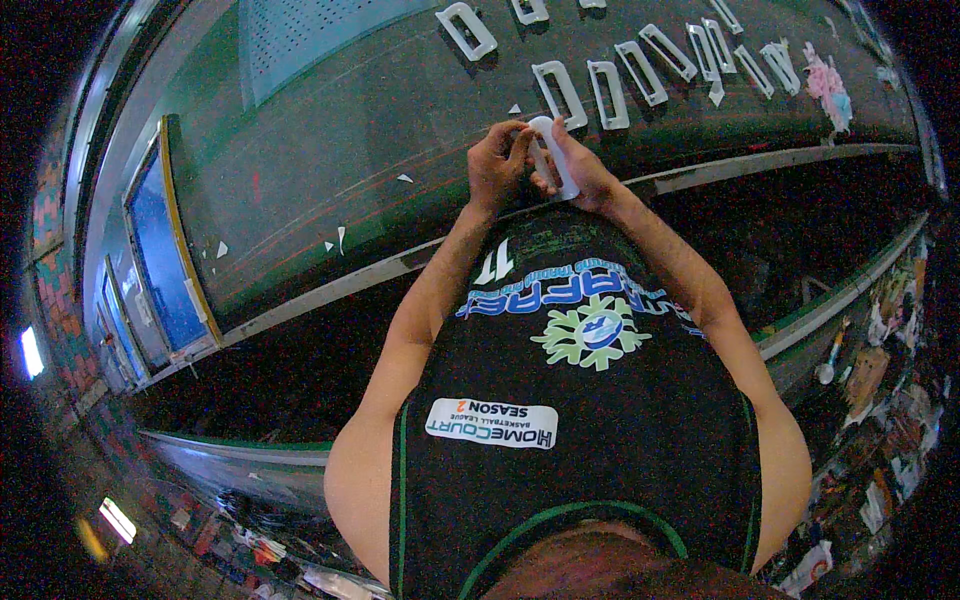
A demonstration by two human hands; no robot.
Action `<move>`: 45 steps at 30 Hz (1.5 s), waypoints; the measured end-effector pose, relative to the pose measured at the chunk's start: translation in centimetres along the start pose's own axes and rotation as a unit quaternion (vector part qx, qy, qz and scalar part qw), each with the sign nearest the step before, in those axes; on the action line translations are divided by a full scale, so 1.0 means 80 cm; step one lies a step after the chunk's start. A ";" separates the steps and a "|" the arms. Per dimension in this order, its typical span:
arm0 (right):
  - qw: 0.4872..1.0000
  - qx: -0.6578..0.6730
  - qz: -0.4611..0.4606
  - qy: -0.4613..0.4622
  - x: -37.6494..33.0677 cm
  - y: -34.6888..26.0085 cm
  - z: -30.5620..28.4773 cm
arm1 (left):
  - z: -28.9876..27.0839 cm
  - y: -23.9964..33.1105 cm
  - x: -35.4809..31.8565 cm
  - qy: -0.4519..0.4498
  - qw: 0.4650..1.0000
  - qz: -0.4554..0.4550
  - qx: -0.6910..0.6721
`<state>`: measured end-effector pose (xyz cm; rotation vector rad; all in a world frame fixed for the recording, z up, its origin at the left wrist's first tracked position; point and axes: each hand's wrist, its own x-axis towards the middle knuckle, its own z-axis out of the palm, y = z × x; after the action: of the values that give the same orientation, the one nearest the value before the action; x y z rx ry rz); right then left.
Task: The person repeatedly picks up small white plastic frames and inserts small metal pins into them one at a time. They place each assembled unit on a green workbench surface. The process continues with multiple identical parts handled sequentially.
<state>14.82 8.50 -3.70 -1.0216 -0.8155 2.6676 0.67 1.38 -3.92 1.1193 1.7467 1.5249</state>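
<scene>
From the head view, looking down over the person's black sleeveless shirt (580, 420), much stays hard to read. The rim of the picture falls into darkness, the space under the bench (330, 190) is a black shadow, and the litter along the right edge is too blurred to sort out. The chest hides whatever lies right below the arms.

Both hands meet at the near edge of the green bench. The left hand (497, 160) is curled, its fingertips pinching the upper end of a white plastic frame (555, 155). The right hand (585, 175) is closed round the same frame from the other side, the thumb lying along it. The frame stands nearly upright between the two hands, raised a little off the bench top; its lower end is covered by the fingers, so I cannot tell its full shape.

Farther back on the bench lies a row of similar white frames (610, 90), well apart from the hands. Small white scraps (340, 238) dot the bench to the left.
</scene>
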 end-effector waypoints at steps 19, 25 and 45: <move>0.999 -0.037 -0.018 0.010 0.001 0.001 0.008 | -0.020 -0.011 0.000 -0.046 0.997 -0.056 0.000; 0.999 -0.030 -0.013 0.019 0.003 0.005 -0.001 | -0.027 -0.009 0.000 -0.094 0.988 -0.089 -0.079; 0.999 -0.038 -0.026 -0.018 -0.014 -0.006 0.014 | -0.067 0.012 0.072 -0.048 0.996 0.066 0.026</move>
<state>14.91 8.04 -2.09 -0.9575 -0.9430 2.6367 -6.45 3.62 -1.26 1.3359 1.6857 1.4825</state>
